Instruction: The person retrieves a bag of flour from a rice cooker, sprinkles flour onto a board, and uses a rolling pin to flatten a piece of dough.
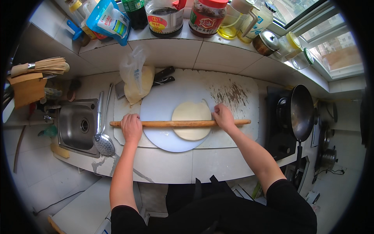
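Note:
A long wooden rolling pin lies across a round, flat sheet of dough on a round white board. My left hand is closed over the pin near its left end. My right hand rests on the pin right of the dough, its fingers curled at the dough's right edge; whether they pinch the dough is unclear. The white board lies on a larger, worn rectangular board. Behind, at the upper left, a clear plastic bag with pale dough lies by a cleaver with a black handle.
A steel sink is at the left, with a skimmer and another long-handled utensil beside it. A wok stands over the black cooktop at the right. Bottles and jars line the raised tiled ledge behind.

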A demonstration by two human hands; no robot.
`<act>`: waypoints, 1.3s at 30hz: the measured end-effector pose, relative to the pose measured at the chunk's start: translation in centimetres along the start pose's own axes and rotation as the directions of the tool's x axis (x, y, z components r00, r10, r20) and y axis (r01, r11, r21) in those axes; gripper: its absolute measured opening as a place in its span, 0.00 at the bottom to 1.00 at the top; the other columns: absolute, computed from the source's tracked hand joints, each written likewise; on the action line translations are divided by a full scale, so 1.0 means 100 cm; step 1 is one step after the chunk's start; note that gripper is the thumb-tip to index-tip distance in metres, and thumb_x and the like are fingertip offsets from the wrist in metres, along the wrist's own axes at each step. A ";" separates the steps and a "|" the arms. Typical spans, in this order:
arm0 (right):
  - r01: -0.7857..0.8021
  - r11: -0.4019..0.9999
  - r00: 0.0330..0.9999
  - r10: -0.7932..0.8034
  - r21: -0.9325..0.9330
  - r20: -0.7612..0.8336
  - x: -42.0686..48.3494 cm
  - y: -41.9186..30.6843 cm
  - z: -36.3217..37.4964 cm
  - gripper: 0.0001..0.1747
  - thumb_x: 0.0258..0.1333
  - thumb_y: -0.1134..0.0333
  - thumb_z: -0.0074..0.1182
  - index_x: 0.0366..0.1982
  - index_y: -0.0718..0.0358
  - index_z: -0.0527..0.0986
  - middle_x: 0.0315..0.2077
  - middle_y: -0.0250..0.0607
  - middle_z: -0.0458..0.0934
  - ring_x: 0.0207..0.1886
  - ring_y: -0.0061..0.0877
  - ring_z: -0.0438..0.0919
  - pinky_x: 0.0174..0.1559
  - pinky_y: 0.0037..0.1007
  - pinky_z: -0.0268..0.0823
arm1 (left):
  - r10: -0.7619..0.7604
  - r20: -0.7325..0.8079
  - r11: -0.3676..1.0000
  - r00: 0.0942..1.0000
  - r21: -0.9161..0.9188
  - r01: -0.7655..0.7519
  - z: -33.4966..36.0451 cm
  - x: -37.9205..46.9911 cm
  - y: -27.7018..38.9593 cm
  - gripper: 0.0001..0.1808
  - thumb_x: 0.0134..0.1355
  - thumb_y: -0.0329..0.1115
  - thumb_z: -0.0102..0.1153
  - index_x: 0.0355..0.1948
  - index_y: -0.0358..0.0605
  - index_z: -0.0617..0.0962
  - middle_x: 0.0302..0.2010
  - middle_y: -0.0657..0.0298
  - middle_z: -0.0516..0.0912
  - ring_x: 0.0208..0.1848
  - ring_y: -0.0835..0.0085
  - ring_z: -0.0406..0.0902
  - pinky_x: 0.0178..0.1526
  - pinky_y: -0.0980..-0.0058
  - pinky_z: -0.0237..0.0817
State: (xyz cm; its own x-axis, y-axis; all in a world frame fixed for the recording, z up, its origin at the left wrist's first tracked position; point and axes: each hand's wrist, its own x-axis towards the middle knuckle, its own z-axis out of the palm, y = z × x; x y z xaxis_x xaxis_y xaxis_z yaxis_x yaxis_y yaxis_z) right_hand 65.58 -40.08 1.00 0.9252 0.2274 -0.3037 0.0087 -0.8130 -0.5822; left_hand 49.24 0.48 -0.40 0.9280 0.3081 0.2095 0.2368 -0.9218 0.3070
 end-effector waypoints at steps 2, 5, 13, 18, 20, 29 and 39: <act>-0.045 0.996 0.999 0.046 0.078 -0.007 -0.036 0.000 0.013 0.17 0.64 0.62 0.63 0.48 0.66 0.77 0.40 0.47 0.86 0.47 0.42 0.84 0.50 0.40 0.76 | 0.023 0.014 0.999 1.000 0.027 -0.023 0.000 0.008 -0.004 0.06 0.63 0.32 0.54 0.37 0.45 0.81 0.40 0.59 0.84 0.54 0.57 0.77 0.60 0.55 0.65; -0.221 0.893 0.973 0.176 0.393 0.148 -0.073 0.002 0.014 0.22 0.68 0.57 0.60 0.52 0.67 0.76 0.42 0.48 0.85 0.48 0.41 0.84 0.51 0.41 0.75 | 0.060 0.037 0.997 0.998 0.055 -0.062 -0.002 0.012 -0.008 0.06 0.63 0.32 0.55 0.36 0.44 0.81 0.40 0.58 0.84 0.53 0.56 0.77 0.60 0.55 0.65; 0.388 0.823 0.921 -0.357 -0.414 0.154 -0.130 0.013 -0.005 0.21 0.54 0.56 0.70 0.47 0.53 0.78 0.35 0.36 0.81 0.41 0.34 0.82 0.46 0.40 0.70 | 0.039 -0.022 0.999 0.999 0.036 -0.038 -0.006 -0.019 0.006 0.09 0.64 0.33 0.55 0.41 0.43 0.82 0.41 0.57 0.84 0.55 0.57 0.77 0.63 0.55 0.64; 0.523 0.760 0.849 -0.506 -0.386 0.153 -0.124 0.020 -0.033 0.20 0.49 0.61 0.73 0.44 0.51 0.77 0.35 0.31 0.80 0.42 0.32 0.81 0.47 0.40 0.68 | -0.080 0.132 0.995 0.988 -0.052 0.087 -0.017 -0.040 -0.004 0.12 0.67 0.34 0.53 0.46 0.42 0.84 0.46 0.57 0.86 0.59 0.57 0.77 0.63 0.54 0.64; 0.509 0.765 0.858 -0.490 -0.395 0.156 -0.134 0.036 -0.043 0.21 0.48 0.61 0.73 0.45 0.51 0.78 0.36 0.30 0.80 0.43 0.31 0.81 0.50 0.40 0.68 | -0.111 0.193 0.988 0.975 -0.088 0.130 -0.024 -0.051 0.002 0.13 0.69 0.34 0.53 0.49 0.41 0.83 0.48 0.57 0.86 0.60 0.56 0.77 0.64 0.54 0.64; 0.366 0.803 0.904 -0.427 -0.471 -0.025 -0.159 0.040 -0.031 0.25 0.51 0.60 0.71 0.53 0.49 0.79 0.45 0.32 0.79 0.58 0.35 0.74 0.68 0.52 0.57 | -0.159 0.022 0.987 0.987 0.024 0.158 -0.013 -0.115 0.031 0.16 0.70 0.33 0.52 0.55 0.42 0.81 0.51 0.55 0.84 0.66 0.57 0.75 0.68 0.53 0.61; 0.266 0.867 0.917 -0.363 -0.420 -0.167 -0.019 0.024 -0.011 0.14 0.72 0.56 0.49 0.40 0.55 0.80 0.45 0.40 0.81 0.49 0.44 0.77 0.51 0.47 0.67 | -0.197 -0.092 0.980 0.976 -0.044 0.194 0.002 -0.037 0.013 0.15 0.67 0.33 0.50 0.50 0.40 0.83 0.51 0.52 0.86 0.60 0.52 0.79 0.63 0.55 0.67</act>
State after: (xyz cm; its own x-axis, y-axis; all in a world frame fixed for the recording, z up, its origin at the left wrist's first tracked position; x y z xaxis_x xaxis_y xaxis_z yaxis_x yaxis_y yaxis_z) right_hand 64.22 -43.06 1.03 0.9085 0.4136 0.0589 0.4135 -0.8699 -0.2691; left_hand 46.17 -1.95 -1.01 0.8326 0.5043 0.2290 0.3996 -0.8332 0.3822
